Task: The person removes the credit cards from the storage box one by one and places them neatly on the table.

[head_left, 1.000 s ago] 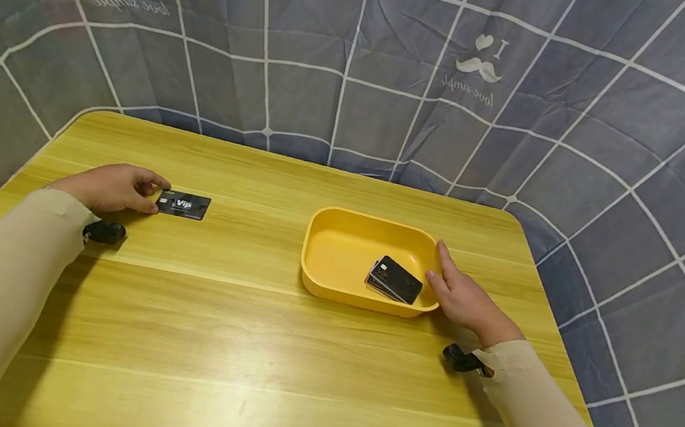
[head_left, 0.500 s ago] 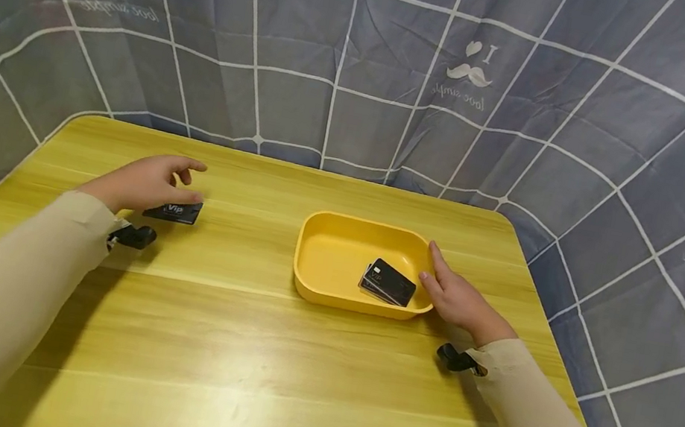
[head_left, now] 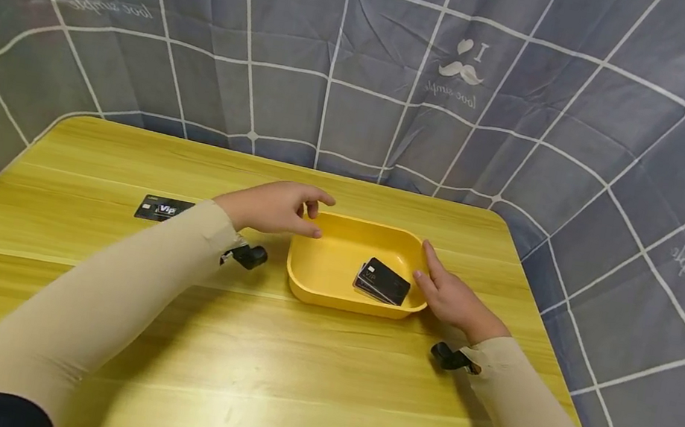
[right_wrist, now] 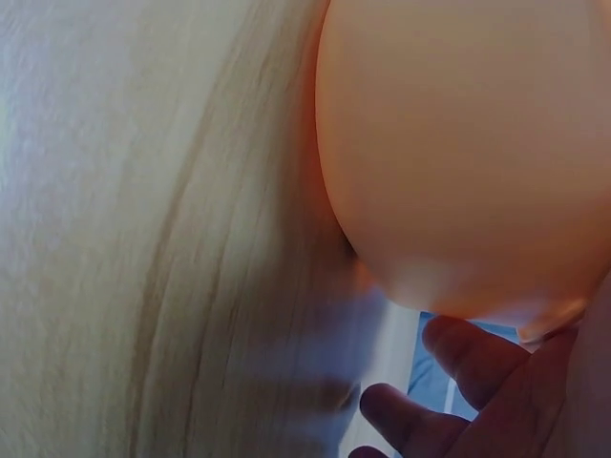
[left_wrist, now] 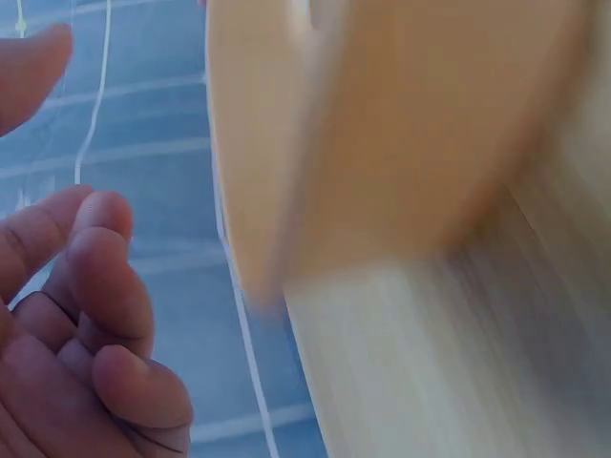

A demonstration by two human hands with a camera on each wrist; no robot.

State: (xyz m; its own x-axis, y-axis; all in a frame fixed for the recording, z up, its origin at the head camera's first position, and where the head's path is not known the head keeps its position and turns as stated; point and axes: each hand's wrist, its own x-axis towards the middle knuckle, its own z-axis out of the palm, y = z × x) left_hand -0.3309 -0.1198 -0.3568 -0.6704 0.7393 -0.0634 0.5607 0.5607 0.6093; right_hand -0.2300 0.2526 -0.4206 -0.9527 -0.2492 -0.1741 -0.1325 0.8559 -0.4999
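Observation:
A yellow plastic basin (head_left: pixel 328 300) stands on the table, with a small stack of black VIP cards (head_left: pixel 388 282) lying in its right part. My left hand (head_left: pixel 276 206) hovers at the basin's left end, fingers loosely bent and nothing between them. In the left wrist view, those fingers (left_wrist: pixel 105 277) are apart from the blurred basin wall (left_wrist: pixel 420 143). My right hand (head_left: pixel 453 300) rests at the basin's right end, thumb at the rim and fingers fairly straight along the outside. Another black VIP card (head_left: pixel 153 207) lies flat on the table at the left, partly covered by my left sleeve.
The wooden table (head_left: pixel 260 381) has a rounded back edge. A grey-blue curtain (head_left: pixel 304 33) with white grid lines hangs close behind it and along the sides. Small black devices (head_left: pixel 248 256) are worn at both wrists.
My left hand has left the card on the table and moved right, over to the basin's left end. The right hand stays at the basin. The whole view has shifted slightly.

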